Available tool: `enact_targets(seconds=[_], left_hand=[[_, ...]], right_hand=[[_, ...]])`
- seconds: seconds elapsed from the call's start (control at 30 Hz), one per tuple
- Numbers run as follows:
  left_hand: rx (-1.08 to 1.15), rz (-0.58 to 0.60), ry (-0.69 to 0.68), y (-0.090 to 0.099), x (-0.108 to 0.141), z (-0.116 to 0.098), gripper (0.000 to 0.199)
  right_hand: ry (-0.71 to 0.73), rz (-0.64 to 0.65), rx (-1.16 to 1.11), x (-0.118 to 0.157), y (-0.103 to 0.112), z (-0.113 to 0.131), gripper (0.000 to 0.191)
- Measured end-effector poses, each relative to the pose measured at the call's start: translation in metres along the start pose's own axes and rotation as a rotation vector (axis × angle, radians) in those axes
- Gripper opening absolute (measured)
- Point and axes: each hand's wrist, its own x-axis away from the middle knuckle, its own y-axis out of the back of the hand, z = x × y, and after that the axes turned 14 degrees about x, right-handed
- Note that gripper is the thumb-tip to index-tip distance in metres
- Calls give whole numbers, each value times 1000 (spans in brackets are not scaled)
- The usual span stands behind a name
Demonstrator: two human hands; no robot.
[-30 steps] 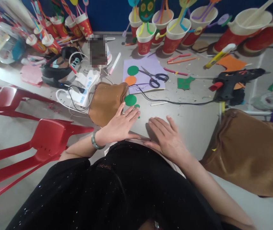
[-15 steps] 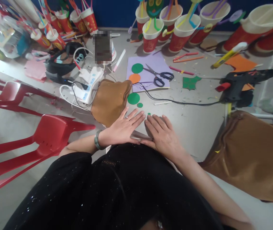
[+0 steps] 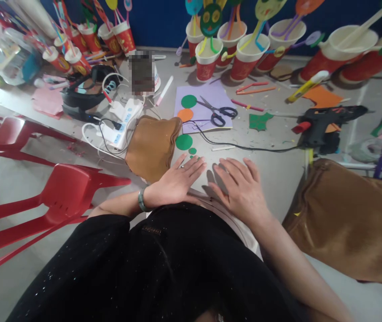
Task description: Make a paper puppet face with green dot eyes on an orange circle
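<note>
Resting at the near edge of the table, my left hand (image 3: 175, 181) is open, palm down, its fingertips beside small green paper dots (image 3: 192, 151). Just left of it lies a brown leather-like pouch (image 3: 152, 147). My right hand (image 3: 242, 188) hovers or rests at the same edge, fingers spread, holding nothing; whether it touches the surface I cannot tell. Beyond the hands lie a larger green circle (image 3: 184, 142), an orange circle (image 3: 185, 115) and black-handled scissors (image 3: 218, 112) on a sheet of purple paper (image 3: 204, 96). A green paper scrap (image 3: 259, 121) is further right.
A black glue gun (image 3: 328, 125) trails its cord across the table. At right lies a brown cushion-like bag (image 3: 348, 219). Red paper cups (image 3: 249, 58) with decorated straws line the back. A white power strip (image 3: 125, 125) and a red chair (image 3: 66, 188) are at left.
My right hand has moved right, away from my left hand, and its fingers have spread. My left hand has shifted slightly, and the view has tilted up a little.
</note>
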Motion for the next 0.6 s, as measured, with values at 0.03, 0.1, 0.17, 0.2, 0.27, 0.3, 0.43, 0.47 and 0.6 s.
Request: enact_targets(seconds=[0.03,0.1,0.17,0.2,0.27,0.3,0.43,0.47,0.6], left_hand=[[0,-2,-1,1,-1,1,113],[4,-14,11,4,-4,3,115],[12,-35,32,7,-7,4,115],[15,-47,41,7,-8,4,114],[15,-72,49,8,-8,3,113],[9,-84,50,8,-8,2,113],[-27,-80,49,4,-3,-3,115],[-31,-63,50,4,-2,-4,115],[-29,-15,44,5,-1,-2,115]], right_hand=[[-21,10,38,-4,3,-6,41],[-55,72,105,-16,6,-19,37],[-61,164,149,-32,6,-31,35],[-61,204,178,-40,5,-36,33],[-43,255,262,-56,0,-42,31],[-21,270,297,-64,-3,-44,33],[113,338,339,-85,-13,-44,38],[136,344,336,-88,-14,-44,38],[170,354,290,-95,-14,-42,37]])
